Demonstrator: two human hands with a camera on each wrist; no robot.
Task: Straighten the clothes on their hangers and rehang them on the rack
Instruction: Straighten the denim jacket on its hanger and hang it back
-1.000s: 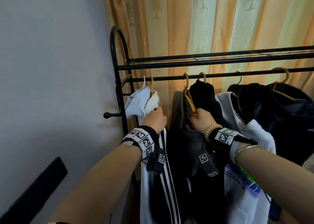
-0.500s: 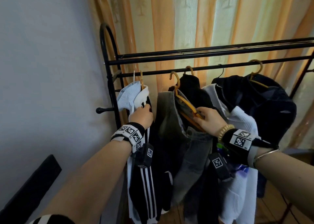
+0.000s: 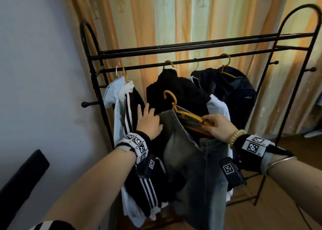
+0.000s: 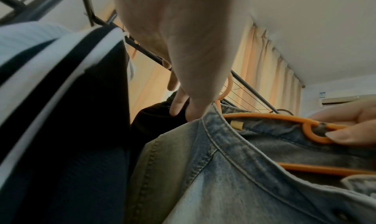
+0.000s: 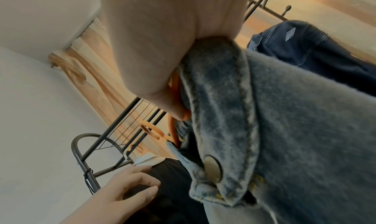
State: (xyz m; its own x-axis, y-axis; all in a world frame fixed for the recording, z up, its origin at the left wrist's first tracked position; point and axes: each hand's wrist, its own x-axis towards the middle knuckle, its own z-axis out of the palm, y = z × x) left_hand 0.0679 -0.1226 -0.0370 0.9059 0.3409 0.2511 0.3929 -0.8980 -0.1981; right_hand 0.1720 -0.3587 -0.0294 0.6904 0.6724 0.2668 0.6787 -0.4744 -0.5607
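Jeans, faded grey-blue denim, hang from an orange hanger held clear of the black clothes rack, its hook free in the air below the hanging rail. Right hand: fingers and thumb pinch the hanger's right arm together with the waistband; the left wrist view shows a thumb tip pressed on the hanger's orange loop. Left hand: fingers straight and slightly spread, gripping nothing, lying against the black garments just left of the jeans. On the rail remain a white-and-black striped track jacket at the left end, a black top on its own orange hanger in the middle, and a dark navy jacket toward the right. Behind the rack hangs an orange-and-pale striped curtain; a grey wall lies to the left.
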